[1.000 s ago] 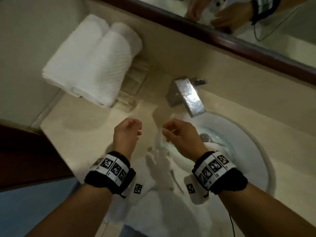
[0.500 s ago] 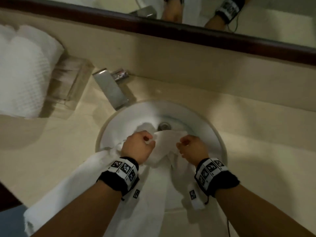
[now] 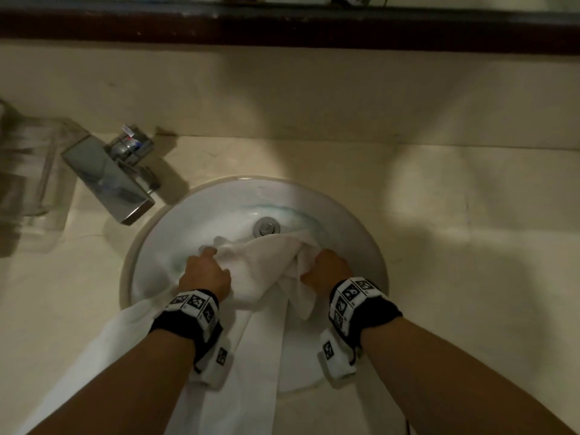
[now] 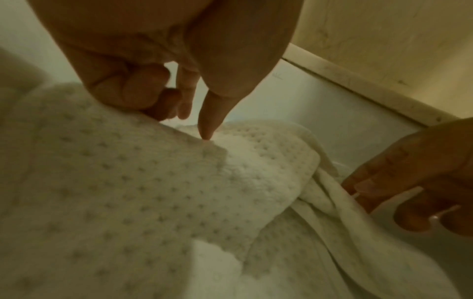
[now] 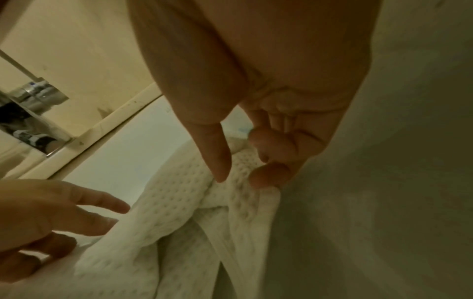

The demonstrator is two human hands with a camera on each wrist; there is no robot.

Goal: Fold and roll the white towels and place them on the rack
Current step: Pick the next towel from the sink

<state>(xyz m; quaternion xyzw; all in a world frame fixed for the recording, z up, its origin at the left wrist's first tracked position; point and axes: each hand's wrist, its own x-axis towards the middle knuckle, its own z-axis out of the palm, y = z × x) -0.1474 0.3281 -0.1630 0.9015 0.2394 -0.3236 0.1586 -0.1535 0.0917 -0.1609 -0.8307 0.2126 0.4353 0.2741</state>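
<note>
A white waffle-weave towel (image 3: 260, 265) lies bunched in the sink basin (image 3: 219, 208), and its long end trails over the front rim toward me. My right hand (image 3: 328, 268) pinches a gathered fold of the towel (image 5: 179, 202) between thumb and curled fingers (image 5: 266, 178). My left hand (image 3: 205, 271) rests on the towel's left corner. In the left wrist view its thumb tip (image 4: 207, 135) touches the cloth (image 4: 128, 182). In the right wrist view the left hand (image 5: 51, 212) has two fingers stretched out loosely, gripping nothing.
A chrome faucet (image 3: 110, 180) juts over the basin's left rim. A clear rack (image 3: 25, 171) stands at the far left edge. The beige counter (image 3: 470, 246) spreads out to the right. A dark mirror frame (image 3: 282, 23) runs along the top.
My view has swung from the rack with rolled towels to the sink. Both hands dropped into the basin onto the loose towel and have moved apart, spreading its top edge.
</note>
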